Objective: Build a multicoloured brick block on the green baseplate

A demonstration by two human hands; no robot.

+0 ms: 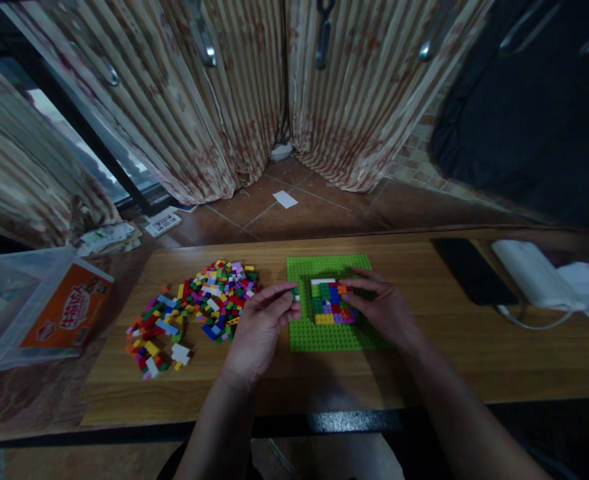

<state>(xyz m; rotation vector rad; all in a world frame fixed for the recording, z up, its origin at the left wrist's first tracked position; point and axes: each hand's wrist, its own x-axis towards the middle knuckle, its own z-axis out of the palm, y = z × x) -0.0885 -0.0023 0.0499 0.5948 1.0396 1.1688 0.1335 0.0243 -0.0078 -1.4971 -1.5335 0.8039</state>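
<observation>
A green baseplate (302,339) lies on the wooden table. Built on its middle is a low block of toy bricks (327,303) in many colours, with a white row along its far edge. My left hand (264,323) is closed in a pinch at the plate's left side, holding a small green toy brick (295,293), partly hidden by the fingers. At the block's right edge, my right hand (382,307) has thumb and index finger around an orange toy brick (342,289). Its fingers cover part of that edge.
Loose bricks (219,293) in a heap spread over the table (214,393) on the left. A clear plastic box (19,280) with an orange label stands beyond the left end. To the right lie a black phone (467,270), a white power bank (537,273) and a cable.
</observation>
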